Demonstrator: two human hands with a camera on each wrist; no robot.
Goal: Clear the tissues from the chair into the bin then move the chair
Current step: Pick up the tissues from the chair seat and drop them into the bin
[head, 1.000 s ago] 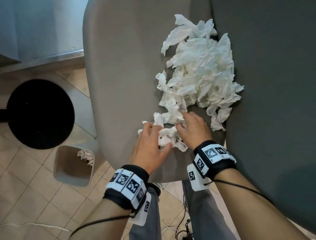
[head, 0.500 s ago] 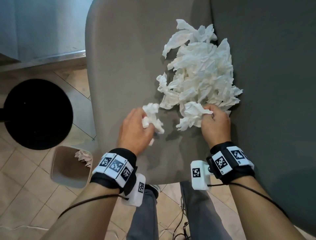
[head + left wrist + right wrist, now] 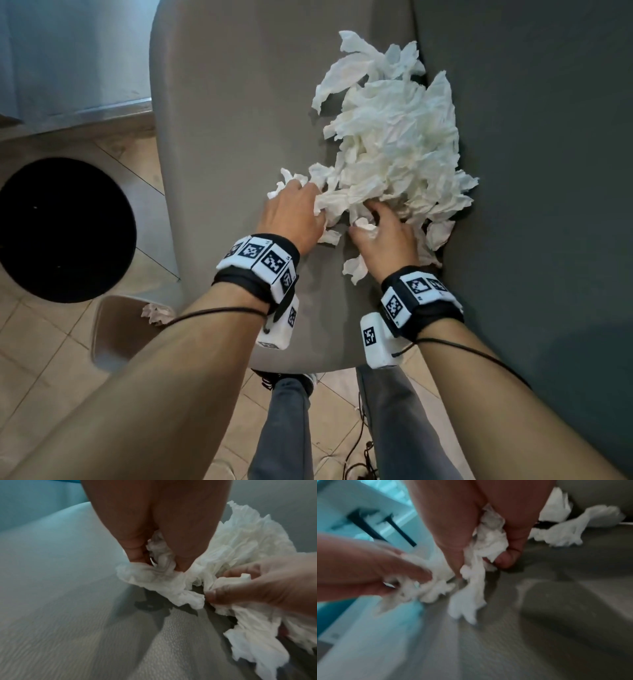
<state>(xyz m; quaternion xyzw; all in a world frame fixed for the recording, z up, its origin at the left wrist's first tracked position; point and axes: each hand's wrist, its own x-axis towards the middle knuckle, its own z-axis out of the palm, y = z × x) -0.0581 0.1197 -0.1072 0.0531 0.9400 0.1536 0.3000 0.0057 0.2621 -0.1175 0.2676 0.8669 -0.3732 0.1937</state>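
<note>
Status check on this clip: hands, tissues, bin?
Left hand and right hand both gripping tissues. Main tissue pile on chair seat. Bin on floor at left, a tissue inside; nothing blocking.

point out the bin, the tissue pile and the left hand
bin (image 3: pixel 113 334), head view, on its inner wall
tissue pile (image 3: pixel 394 154), head view, on the middle of the heap
left hand (image 3: pixel 291 212), head view, on the back of the hand

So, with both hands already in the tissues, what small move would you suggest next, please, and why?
Probably lift both handfuls and carry them left to the bin. The left hand and right hand each grip crumpled tissue at the near edge of the tissue pile, and the bin stands on the floor beside the chair.
</note>
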